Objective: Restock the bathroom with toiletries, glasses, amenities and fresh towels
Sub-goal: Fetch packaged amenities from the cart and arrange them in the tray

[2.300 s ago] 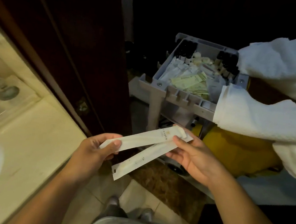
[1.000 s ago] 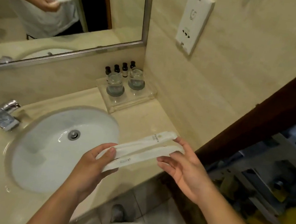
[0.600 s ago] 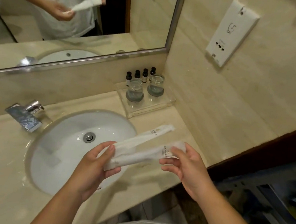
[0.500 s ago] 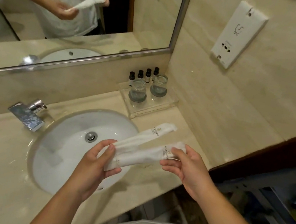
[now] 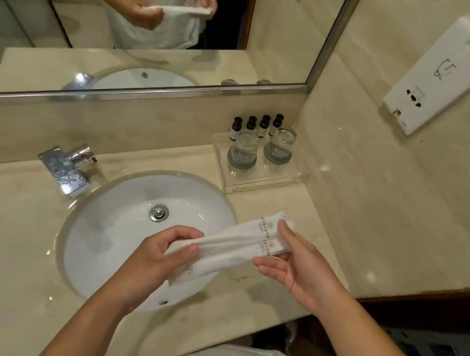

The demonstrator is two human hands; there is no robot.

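Two long white amenity packets point(image 5: 234, 245) lie side by side above the white sink point(image 5: 118, 240). My left hand point(image 5: 154, 260) grips their near left ends with thumb and curled fingers. My right hand point(image 5: 296, 266) pinches their printed right ends between thumb on top and straight fingers beneath. At the back right of the counter stands a clear acrylic tray point(image 5: 260, 178) with two upturned glasses point(image 5: 243, 153) and several small dark-capped bottles point(image 5: 257, 125).
A chrome faucet point(image 5: 64, 167) stands left of the sink. Beige counter point(image 5: 291, 215) runs between the tray and my hands. The mirror point(image 5: 159, 18) covers the back wall, a white socket panel point(image 5: 444, 77) hangs on the right wall, and a dark door frame point(image 5: 427, 295) borders the counter's right.
I have turned from the supply cart to the sink counter, carrying the two packets. They have come together side by side, and my right hand has shifted its hold on their ends.
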